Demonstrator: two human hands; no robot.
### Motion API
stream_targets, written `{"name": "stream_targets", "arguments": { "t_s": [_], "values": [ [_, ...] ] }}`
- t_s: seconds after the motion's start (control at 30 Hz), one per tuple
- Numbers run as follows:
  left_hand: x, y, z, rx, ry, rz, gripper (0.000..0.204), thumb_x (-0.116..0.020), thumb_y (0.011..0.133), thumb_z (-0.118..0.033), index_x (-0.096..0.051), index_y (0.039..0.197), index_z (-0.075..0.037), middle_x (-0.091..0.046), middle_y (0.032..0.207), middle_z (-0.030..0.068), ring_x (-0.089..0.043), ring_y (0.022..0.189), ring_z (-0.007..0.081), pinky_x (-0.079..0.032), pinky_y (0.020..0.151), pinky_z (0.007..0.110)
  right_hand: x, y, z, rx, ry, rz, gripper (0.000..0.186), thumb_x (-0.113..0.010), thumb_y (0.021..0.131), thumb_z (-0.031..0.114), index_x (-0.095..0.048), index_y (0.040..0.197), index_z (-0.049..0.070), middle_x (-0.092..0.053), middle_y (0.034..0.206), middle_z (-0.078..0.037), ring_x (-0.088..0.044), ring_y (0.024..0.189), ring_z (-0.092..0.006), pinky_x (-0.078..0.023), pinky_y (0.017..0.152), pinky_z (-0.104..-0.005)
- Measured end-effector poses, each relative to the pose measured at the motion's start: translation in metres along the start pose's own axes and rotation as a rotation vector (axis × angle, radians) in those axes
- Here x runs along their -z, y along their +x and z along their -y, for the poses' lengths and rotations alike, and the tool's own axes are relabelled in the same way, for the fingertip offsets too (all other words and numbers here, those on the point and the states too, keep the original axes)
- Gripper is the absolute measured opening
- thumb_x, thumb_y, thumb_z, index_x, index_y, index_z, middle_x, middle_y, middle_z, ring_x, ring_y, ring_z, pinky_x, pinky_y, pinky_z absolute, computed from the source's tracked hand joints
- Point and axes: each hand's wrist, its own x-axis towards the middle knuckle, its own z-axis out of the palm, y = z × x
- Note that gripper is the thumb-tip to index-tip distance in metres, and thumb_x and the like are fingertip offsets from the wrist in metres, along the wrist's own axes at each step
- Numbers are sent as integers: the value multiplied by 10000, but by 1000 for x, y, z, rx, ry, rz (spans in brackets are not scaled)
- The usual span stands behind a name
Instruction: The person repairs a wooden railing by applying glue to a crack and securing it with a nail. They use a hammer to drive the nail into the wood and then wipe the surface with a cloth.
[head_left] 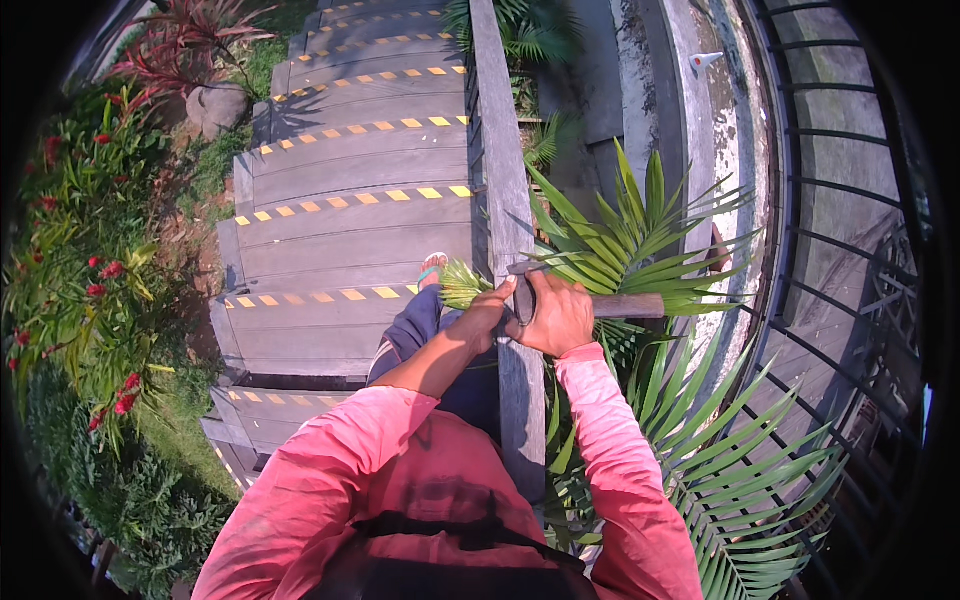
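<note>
My right hand is closed round the head end of what looks like a hammer, over the weathered wooden handrail. Its brown wooden handle sticks out to the right, and part of the dark metal head shows between my hands. My left hand is closed at the rail's left side, its thumb by the metal head; whatever its fingers grip is hidden. A small tuft of green palm leaf pokes out beside it. Palm fronds spread just beyond my right hand.
Wooden steps with yellow-striped edges run along the rail's left, and my sandalled foot stands on one. Flowering bushes and a rock line the far left. A black metal railing curves along the right; another palm frond hangs below.
</note>
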Motion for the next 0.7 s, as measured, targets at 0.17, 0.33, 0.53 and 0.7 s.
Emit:
{"name": "stream_targets", "arguments": {
  "t_s": [0.17, 0.33, 0.53, 0.7],
  "values": [
    [-3, -8, -13, 16, -137, 75, 544, -643, 1025, -515, -573, 1345, -79, -716, 999, 94, -657, 707, 184, -530, 622, 347, 0, 5, -1, 19, 71, -23, 760, -817, 579, 446, -675, 1228, 75, -729, 1008, -186, -714, 892, -377, -524, 831, -480],
    [-15, -20, -30, 99, -90, -98, 494, -599, 1055, -489, -650, 1300, -63, -708, 1141, 103, -651, 991, 218, -516, 884, 383, -6, 1, -1, 19, 21, -38, 801, -815, 600, 529, -661, 1247, 83, -728, 1009, -184, -714, 927, -374, -511, 863, -508],
    [13, 3, -11, -527, 403, -196, 705, -538, 1068, -475, -417, 1534, 40, -458, 1563, 213, -433, 1453, 330, -327, 1202, 455, 12, -5, -4, -104, 331, -251, 735, -785, 708, 449, -630, 1315, 65, -730, 1069, -216, -721, 989, -374, -541, 847, -441],
    [4, -68, -5, -1008, 1688, 138, 832, -585, 1014, -486, -303, 1625, 3, -220, 1722, 213, -159, 1616, 348, -111, 1305, 531, 86, -102, 7, -279, 1190, -607, 921, -662, 816, 667, -540, 1380, -51, -580, 963, -76, -522, 823, -132, -425, 731, -293]
  ]
}}
